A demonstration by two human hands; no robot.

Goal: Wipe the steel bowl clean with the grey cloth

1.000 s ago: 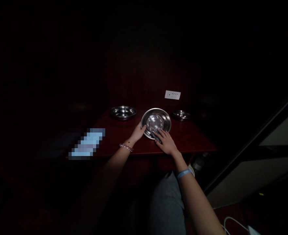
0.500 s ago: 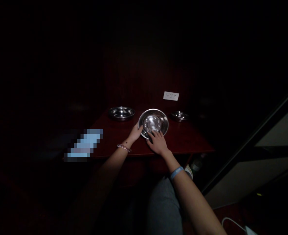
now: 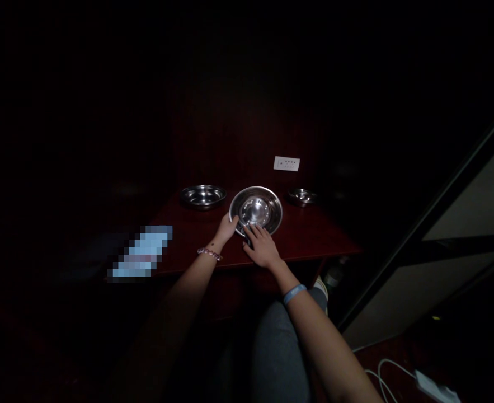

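A shiny stainless steel bowl [image 3: 255, 210] is tilted with its inside facing me, over the dark red table. My left hand [image 3: 226, 228] grips its left rim, thumb on the inner side and the other fingers hidden behind. Stretched across the near lower edge, my right hand [image 3: 260, 246] has its fingers apart, fingertips reaching into the bowl. A small dark patch shows between its thumb and forefinger; I cannot make out what it is. Behind to the left stands a wide steel dish [image 3: 203, 197], and to the right a smaller steel bowl [image 3: 302, 197].
The dark red table [image 3: 314, 235] ends at a front edge above my legs. A white socket plate [image 3: 286, 163] is on the back wall. To the left lies a blurred bright rectangle [image 3: 141, 253]. Low right are a bottle [image 3: 334, 275] and a white power strip [image 3: 435, 386] with cable.
The whole view has shifted slightly, so bowls and hands appear a little further left. Both hands keep about the same places on the bowl; more of the power strip shows.
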